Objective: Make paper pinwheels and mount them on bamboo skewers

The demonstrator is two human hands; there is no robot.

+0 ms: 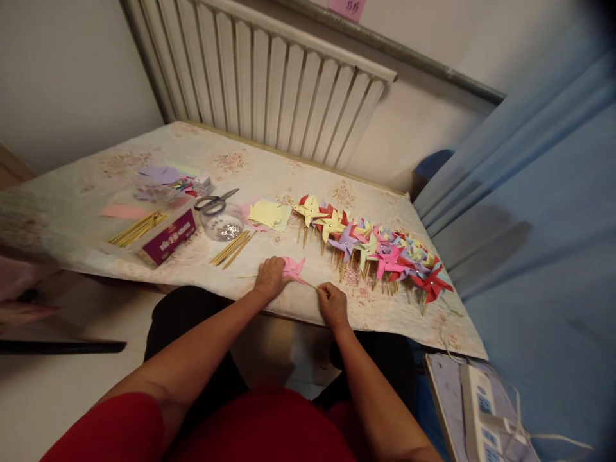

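My left hand (270,277) is closed on a pink paper pinwheel (294,267) near the front edge of the table (96,192). A thin wooden stick (308,284) runs from under the pinwheel to my right hand (332,304), which pinches its end. Another bit of stick pokes out left of my left hand. Just behind my hands lie loose wooden sticks (231,249) and a stack of yellow and pink paper squares (269,214).
A long row of finished coloured pinwheels (375,250) lies to the right. Scissors (215,201) rest on a clear bowl of pins (222,226). A box of sticks (154,232) and coloured papers (161,174) sit left. A radiator (269,77) stands behind; a power strip (481,398) lower right.
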